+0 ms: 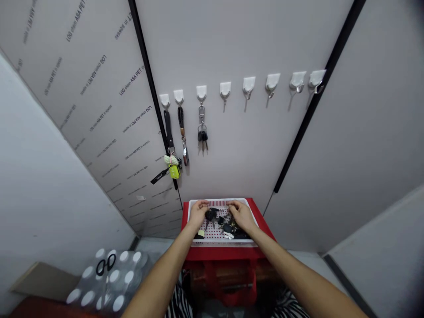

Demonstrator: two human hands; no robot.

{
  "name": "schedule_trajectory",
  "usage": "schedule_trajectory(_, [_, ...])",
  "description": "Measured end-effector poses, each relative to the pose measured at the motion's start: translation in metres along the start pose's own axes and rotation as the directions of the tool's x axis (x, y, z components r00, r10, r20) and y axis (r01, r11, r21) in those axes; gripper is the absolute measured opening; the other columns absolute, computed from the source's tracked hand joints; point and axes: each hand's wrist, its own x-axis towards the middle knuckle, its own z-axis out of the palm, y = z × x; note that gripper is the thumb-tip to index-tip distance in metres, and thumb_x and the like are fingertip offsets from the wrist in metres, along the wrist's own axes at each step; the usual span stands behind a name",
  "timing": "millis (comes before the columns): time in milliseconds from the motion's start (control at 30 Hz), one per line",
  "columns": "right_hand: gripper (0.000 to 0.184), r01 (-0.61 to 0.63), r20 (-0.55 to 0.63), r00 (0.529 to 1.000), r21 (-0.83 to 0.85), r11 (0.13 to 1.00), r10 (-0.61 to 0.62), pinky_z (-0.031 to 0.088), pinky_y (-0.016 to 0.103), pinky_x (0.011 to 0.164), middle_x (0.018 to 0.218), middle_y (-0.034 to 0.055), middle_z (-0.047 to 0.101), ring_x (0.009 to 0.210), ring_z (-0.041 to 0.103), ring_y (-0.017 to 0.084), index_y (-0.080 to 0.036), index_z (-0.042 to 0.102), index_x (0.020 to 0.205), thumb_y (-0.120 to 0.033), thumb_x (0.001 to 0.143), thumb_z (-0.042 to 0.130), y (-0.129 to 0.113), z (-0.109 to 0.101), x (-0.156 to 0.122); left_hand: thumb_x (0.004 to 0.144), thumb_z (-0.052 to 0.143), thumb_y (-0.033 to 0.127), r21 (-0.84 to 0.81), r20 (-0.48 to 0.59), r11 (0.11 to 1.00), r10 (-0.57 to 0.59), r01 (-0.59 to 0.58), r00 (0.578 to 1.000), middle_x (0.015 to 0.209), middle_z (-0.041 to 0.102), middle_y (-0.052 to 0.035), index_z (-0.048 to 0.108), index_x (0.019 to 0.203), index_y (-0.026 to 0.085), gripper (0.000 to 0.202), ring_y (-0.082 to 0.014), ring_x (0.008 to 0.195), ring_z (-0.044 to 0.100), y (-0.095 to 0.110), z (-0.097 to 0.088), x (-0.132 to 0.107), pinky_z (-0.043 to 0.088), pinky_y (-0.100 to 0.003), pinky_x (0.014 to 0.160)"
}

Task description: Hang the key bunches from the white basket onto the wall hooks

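Note:
Both of my hands are inside a white perforated plastic basket [220, 243] that holds several keys. My left hand [198, 213] is at the basket's left side, its fingers closed at a bunch of black-headed keys [211, 215]. On the right, my right hand [243, 216] has its fingers curled down over a pile of keys [228, 227]; what its fingertips pinch, if anything, is hidden. A small pale yellow item [201, 233] lies in the basket's near left corner.
White hooks [225, 88] line the wall. The left three carry a dark strap with a yellow-green tag [174, 171], a braided keychain [181, 119] and black-headed keys [202, 136]. A red bag [225, 252] supports the basket. Scissors [106, 264] lie on wrapped bottles [114, 277].

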Motion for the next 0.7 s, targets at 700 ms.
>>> schedule_trajectory(700, [0.025,0.247,0.276,0.946,-0.278,0.928,-0.169,0.037,0.022,0.064,0.074,0.0035,0.060,0.066,0.052,0.012,-0.015,0.058,0.078,-0.018,0.062,0.039,-0.008,-0.040,0.001,0.056,0.041,0.012,0.181,-0.115,0.975,0.154,-0.132,0.981,0.052,0.045,0.0041,0.048,0.066,0.015,0.013,-0.0064,0.050,0.042,0.008,-0.003,-0.007,0.032,-0.017,0.049])
